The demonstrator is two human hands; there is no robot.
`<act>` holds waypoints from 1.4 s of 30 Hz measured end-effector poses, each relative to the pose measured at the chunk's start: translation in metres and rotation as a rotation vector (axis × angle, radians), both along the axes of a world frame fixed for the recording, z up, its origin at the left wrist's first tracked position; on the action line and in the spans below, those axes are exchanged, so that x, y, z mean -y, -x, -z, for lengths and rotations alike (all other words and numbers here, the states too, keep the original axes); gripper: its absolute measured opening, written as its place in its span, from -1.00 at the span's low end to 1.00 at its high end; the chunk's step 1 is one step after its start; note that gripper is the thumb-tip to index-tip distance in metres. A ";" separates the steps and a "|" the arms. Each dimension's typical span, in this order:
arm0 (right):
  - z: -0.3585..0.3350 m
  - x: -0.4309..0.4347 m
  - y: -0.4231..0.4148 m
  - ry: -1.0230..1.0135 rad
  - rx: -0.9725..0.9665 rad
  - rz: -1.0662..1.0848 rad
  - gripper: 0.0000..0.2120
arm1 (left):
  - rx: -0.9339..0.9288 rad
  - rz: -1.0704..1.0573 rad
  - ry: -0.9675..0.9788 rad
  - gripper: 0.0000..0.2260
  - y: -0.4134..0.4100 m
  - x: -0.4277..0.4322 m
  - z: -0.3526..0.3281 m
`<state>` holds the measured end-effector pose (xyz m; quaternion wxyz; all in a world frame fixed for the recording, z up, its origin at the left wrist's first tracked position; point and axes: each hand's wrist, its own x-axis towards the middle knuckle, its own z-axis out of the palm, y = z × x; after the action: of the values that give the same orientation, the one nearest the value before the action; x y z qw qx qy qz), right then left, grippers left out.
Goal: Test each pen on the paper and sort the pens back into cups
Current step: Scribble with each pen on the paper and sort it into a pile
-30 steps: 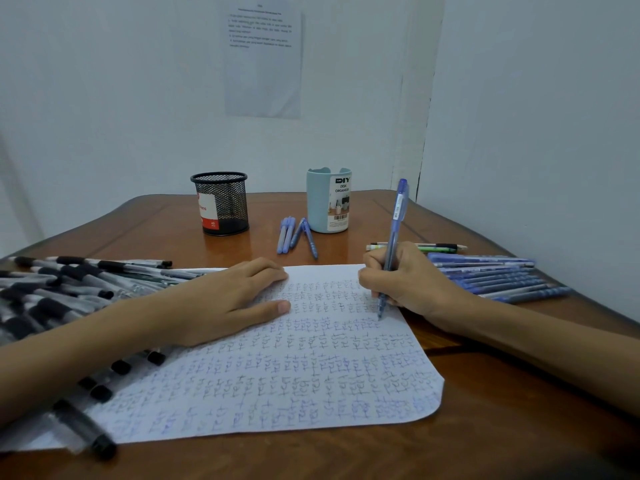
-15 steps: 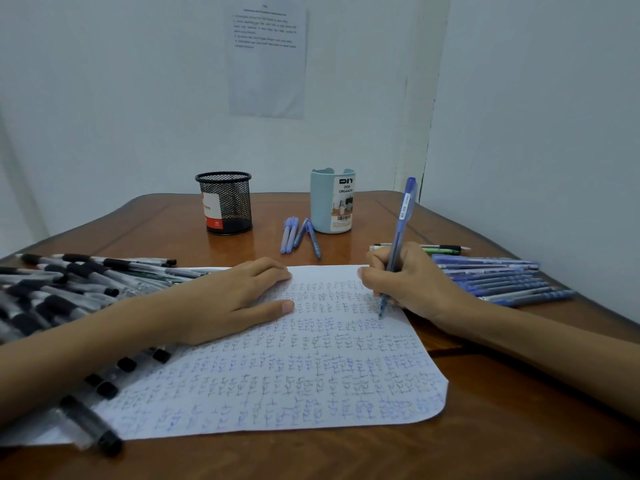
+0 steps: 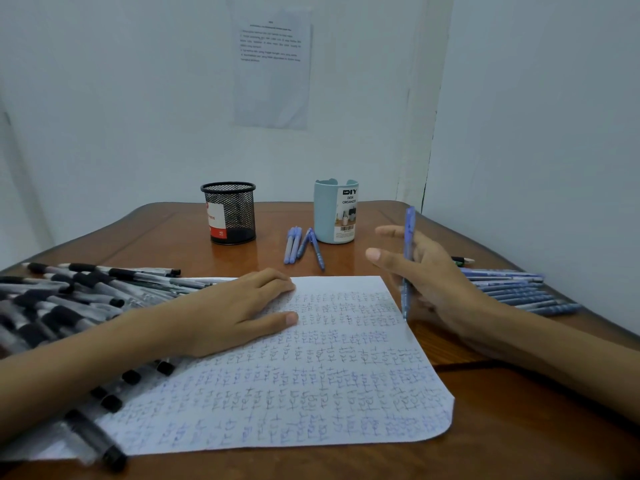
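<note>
We are watching the right hand (image 3: 429, 277) lifting the blue pen (image 3: 408, 237) upright off the paper (image 3: 311, 393), thumb and forefinger now spreading. The left hand (image 3: 235, 313) is staying flat there. At the far side are the mesh cup (image 3: 229, 213) and the blue cup (image 3: 329, 211), contents unseen.

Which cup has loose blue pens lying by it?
The pale blue cup with the DIY label, on the right: four blue pens lie just left of its base. The black mesh cup has none beside it.

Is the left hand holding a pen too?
No, the left hand lies flat on the paper with nothing in it; only the right hand holds a blue pen.
</note>
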<state>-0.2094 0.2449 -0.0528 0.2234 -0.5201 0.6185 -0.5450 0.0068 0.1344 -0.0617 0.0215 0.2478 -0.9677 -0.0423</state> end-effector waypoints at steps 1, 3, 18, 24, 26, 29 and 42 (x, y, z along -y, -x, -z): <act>0.000 0.000 0.001 -0.007 -0.005 0.002 -0.70 | 0.001 -0.001 -0.001 -0.36 0.000 0.000 0.000; 0.000 -0.001 -0.001 -0.019 0.017 -0.065 -0.70 | 0.009 -0.003 -0.003 -0.37 0.000 -0.001 -0.001; -0.002 -0.001 0.000 -0.101 0.396 -0.239 -0.61 | 0.027 0.002 -0.004 -0.39 0.000 -0.004 -0.003; -0.004 -0.003 -0.001 -0.082 0.444 -0.208 -0.65 | 0.023 0.009 -0.006 -0.40 0.000 -0.004 -0.003; -0.007 -0.003 -0.002 -0.068 0.440 -0.196 -0.67 | 0.028 0.013 -0.006 -0.38 0.000 -0.003 -0.002; -0.010 0.003 -0.003 -0.099 0.303 -0.157 -0.68 | 0.030 0.017 -0.005 -0.37 0.000 -0.002 -0.002; -0.010 0.152 -0.016 -0.332 -0.407 0.096 -0.77 | 0.013 0.013 0.021 -0.41 -0.002 -0.004 -0.001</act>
<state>-0.1938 0.0929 -0.0432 0.1504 -0.5455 0.7555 -0.3302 0.0085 0.1384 -0.0606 0.0175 0.2416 -0.9697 -0.0304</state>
